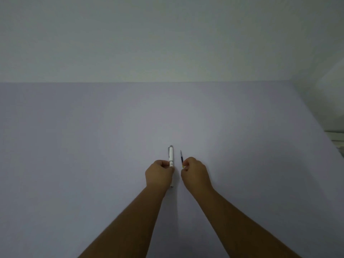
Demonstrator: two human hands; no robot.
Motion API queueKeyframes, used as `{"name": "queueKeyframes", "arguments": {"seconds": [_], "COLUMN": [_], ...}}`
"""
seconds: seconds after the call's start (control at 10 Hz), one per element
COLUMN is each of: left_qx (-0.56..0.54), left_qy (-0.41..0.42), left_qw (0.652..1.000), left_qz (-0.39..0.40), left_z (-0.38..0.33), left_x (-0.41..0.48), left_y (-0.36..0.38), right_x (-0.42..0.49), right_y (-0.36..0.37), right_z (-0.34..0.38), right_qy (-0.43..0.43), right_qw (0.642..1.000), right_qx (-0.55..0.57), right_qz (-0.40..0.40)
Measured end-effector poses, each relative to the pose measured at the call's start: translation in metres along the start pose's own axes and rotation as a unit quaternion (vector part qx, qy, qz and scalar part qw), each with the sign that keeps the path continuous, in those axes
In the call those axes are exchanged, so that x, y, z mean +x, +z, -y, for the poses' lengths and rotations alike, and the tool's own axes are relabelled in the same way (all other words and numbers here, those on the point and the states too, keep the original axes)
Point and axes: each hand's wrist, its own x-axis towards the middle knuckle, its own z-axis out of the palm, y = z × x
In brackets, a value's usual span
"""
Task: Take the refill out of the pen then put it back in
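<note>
My left hand (159, 172) is closed around a white pen barrel (171, 155) with a silver clip end pointing away from me. A small silver piece of the pen (171, 186) shows below that hand, near the wrist. My right hand (193, 173) pinches a thin dark refill (181, 157) by its lower end, its tip pointing away. A yellowish bit shows at the pinch. The refill is outside the barrel, a short gap to its right, roughly parallel to it. Both hands hover over the pale table (93, 164).
The pale lavender table meets a plain wall (167, 43) at the back. The table's right edge runs diagonally, with a white object (337, 138) beyond it at the far right.
</note>
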Motion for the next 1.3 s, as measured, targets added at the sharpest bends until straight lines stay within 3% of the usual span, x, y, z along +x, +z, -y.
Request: {"name": "queueKeyframes", "arguments": {"seconds": [1.3], "left_qx": [0.041], "left_qy": [0.024], "left_qw": [0.999], "left_qz": [-0.018], "left_z": [0.006], "left_x": [0.003], "left_y": [-0.004], "right_x": [-0.011], "right_y": [-0.001], "right_z": [-0.001], "right_qy": [0.008], "right_qw": [0.998], "right_qx": [0.057], "right_qz": [-0.008]}}
